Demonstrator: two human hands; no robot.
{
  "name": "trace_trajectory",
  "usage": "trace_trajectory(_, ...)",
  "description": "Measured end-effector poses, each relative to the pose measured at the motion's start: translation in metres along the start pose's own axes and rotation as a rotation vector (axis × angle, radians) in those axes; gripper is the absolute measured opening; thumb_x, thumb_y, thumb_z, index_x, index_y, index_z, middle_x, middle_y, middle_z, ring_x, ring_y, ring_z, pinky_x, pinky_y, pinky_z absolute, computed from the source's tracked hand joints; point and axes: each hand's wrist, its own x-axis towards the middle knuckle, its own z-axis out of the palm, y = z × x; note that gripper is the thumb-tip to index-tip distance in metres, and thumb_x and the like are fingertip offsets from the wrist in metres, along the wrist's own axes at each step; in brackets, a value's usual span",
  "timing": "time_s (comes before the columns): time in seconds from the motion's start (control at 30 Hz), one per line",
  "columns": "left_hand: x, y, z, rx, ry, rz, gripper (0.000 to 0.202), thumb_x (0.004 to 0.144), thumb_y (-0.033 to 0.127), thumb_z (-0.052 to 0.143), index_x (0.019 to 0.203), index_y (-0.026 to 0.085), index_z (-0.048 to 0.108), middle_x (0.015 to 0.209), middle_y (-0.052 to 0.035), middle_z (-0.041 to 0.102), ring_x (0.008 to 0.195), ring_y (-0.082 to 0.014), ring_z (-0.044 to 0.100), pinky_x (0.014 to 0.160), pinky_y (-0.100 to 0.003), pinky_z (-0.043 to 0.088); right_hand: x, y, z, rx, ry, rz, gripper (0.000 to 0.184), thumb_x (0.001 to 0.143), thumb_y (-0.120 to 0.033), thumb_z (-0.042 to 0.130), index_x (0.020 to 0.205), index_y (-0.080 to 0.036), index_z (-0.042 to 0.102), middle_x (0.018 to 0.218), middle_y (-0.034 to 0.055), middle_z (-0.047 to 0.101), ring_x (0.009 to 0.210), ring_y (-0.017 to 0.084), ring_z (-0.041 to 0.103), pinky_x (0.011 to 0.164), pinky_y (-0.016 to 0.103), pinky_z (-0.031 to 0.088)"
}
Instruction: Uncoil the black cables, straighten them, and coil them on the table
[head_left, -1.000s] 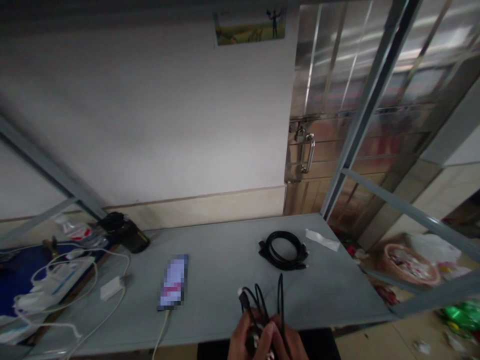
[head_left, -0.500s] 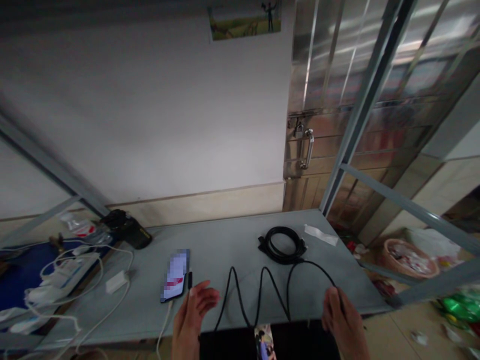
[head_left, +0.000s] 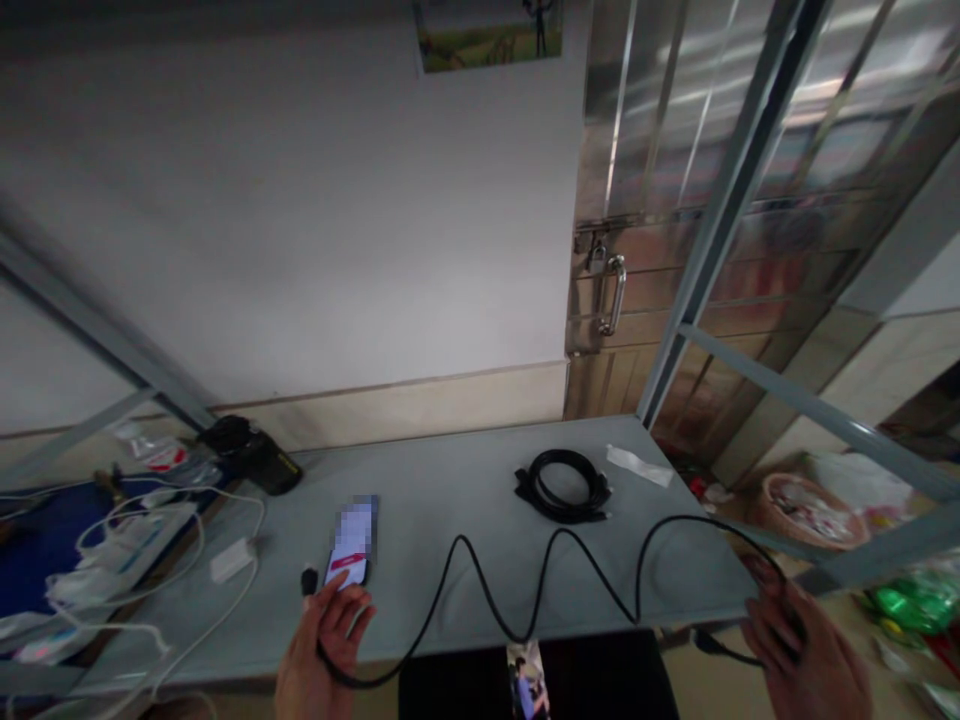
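Holding slender, wavy black cable [head_left: 517,639] | left hand [head_left: 324,632]: pinching it | right hand [head_left: 808,640]: curled round it

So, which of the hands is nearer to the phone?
Left. The left hand is by the near end of the phone; the right hand is well off to its right.

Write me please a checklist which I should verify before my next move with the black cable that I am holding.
1. Left grip holds the black cable near one plug: ok, though fingers look loosely spread.
2. Right grip holds it toward the other plug: ok.
3. No knot between the grips: ok, none visible.
4. Slack taken up: not ok, it lies in zigzag bends.
5. Black cable apart from the coiled cable: cannot tell, they nearly meet in view.
6. Left grip off the phone: cannot tell, fingers overlap it in view.
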Motion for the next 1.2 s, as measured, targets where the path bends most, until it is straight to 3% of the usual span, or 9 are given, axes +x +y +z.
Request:
trace_trajectory(0.23, -0.006, -0.010, 0.004, 0.082, -0.028, 0.001, 0.045, 0.078, 0.061, 0.085, 0.103, 0.024, 0.081, 0.091, -0.0011, 0.081, 0.088, -0.0210, 0.078, 0.084, -0.033, 0.069, -0.018, -0.001, 0.034, 0.098, -0.070, 0.064, 0.056, 0.074, -0.063, 0.099, 0.084, -0.024, 0.060, 0.068, -0.0084, 0.040, 0.052, 0.008, 0.033, 0.042, 0.018, 0.035)
trace_trajectory(0.37, -0.012, -0.024, 0.009, 0.157, -0.076, -0.007, 0.049, 0.075, 0.064, 0.085, 0.102, 0.024, 0.080, 0.097, -0.0050, 0.085, 0.095, -0.0270, 0.082, 0.092, -0.042, 0.070, -0.032, 0.021, 0.039, -0.117, -0.225, -0.052, 0.050, 0.090, -0.071, 0.085, 0.092, -0.023, 0.073, 0.070, -0.0032, 0.053, 0.058, 0.012, 0.048, 0.050, 0.021, 0.046)
trace_trajectory(0.5, -0.024, -0.040, 0.020, 0.147, -0.116, -0.118, 0.046, 0.074, 0.061, 0.084, 0.101, 0.024, 0.081, 0.110, -0.0107, 0.087, 0.113, -0.0360, 0.083, 0.097, -0.050, 0.070, -0.067, 0.047, 0.050, -0.465, -0.436, -0.298, 0.047, 0.097, -0.072, 0.078, 0.107, -0.026, 0.083, 0.099, 0.0091, 0.079, 0.093, 0.027, 0.077, 0.083, 0.032, 0.067)
trace_trajectory(0.6, -0.040, -0.049, 0.032, 0.071, -0.194, -0.253, 0.043, 0.082, 0.056, 0.082, 0.108, 0.022, 0.084, 0.125, -0.0149, 0.086, 0.130, -0.0386, 0.078, 0.109, -0.053, 0.066, -0.100, 0.058, 0.076, -0.578, -0.658, -0.567, 0.031, 0.111, -0.053, 0.066, 0.129, -0.032, 0.080, 0.127, 0.0112, 0.080, 0.119, 0.030, 0.078, 0.100, 0.037, 0.067)
trace_trajectory(0.7, -0.054, -0.055, 0.043, -0.030, -0.227, -0.374, 0.040, 0.094, 0.050, 0.075, 0.117, 0.019, 0.084, 0.136, -0.0180, 0.083, 0.138, -0.0380, 0.073, 0.118, -0.053, 0.060, -0.125, 0.067, 0.112, -0.573, -0.997, -0.840, 0.022, 0.117, -0.031, 0.053, 0.121, -0.028, 0.074, 0.118, 0.0091, 0.080, 0.106, 0.021, 0.079, 0.091, 0.028, 0.065)
trace_trajectory(0.8, -0.061, -0.060, 0.050, -0.093, -0.238, -0.489, 0.041, 0.103, 0.046, 0.067, 0.127, 0.015, 0.081, 0.138, -0.0191, 0.081, 0.137, -0.0360, 0.074, 0.121, -0.050, 0.058, -0.142, 0.094, 0.136, -0.562, -1.106, -1.096, 0.010, 0.115, -0.026, 0.058, 0.114, -0.025, 0.068, 0.109, 0.0044, 0.079, 0.093, 0.017, 0.076, 0.086, 0.025, 0.063)
trace_trajectory(1.0, -0.067, -0.059, 0.048, -0.142, -0.232, -0.554, 0.039, 0.109, 0.035, 0.061, 0.135, 0.010, 0.074, 0.135, -0.0209, 0.082, 0.125, -0.0332, 0.081, 0.105, -0.042, 0.068, -0.166, 0.169, 0.135, -0.587, -1.000, -1.206, 0.017, 0.109, -0.034, 0.071, 0.097, -0.026, 0.062, 0.096, -0.0019, 0.074, 0.075, 0.014, 0.069, 0.071, 0.021, 0.057)
trace_trajectory(1.13, -0.075, -0.056, 0.044, -0.093, -0.193, -0.572, 0.033, 0.101, 0.038, 0.078, 0.123, 0.014, 0.078, 0.113, -0.0144, 0.087, 0.093, -0.0259, 0.086, 0.081, -0.033, 0.071, -0.167, 0.178, 0.128, -0.714, -1.164, -1.228, 0.021, 0.101, -0.032, 0.084, 0.098, -0.026, 0.063, 0.100, -0.0029, 0.074, 0.080, 0.013, 0.070, 0.073, 0.020, 0.057)
trace_trajectory(1.2, -0.080, -0.055, 0.044, -0.072, -0.222, -0.533, 0.039, 0.092, 0.046, 0.090, 0.112, 0.014, 0.079, 0.091, -0.0077, 0.083, 0.072, -0.0186, 0.077, 0.067, -0.028, 0.065, -0.165, 0.178, 0.126, -0.748, -1.148, -1.215, 0.023, 0.100, -0.032, 0.085, 0.097, -0.026, 0.063, 0.100, -0.0027, 0.072, 0.082, 0.014, 0.069, 0.075, 0.021, 0.057)
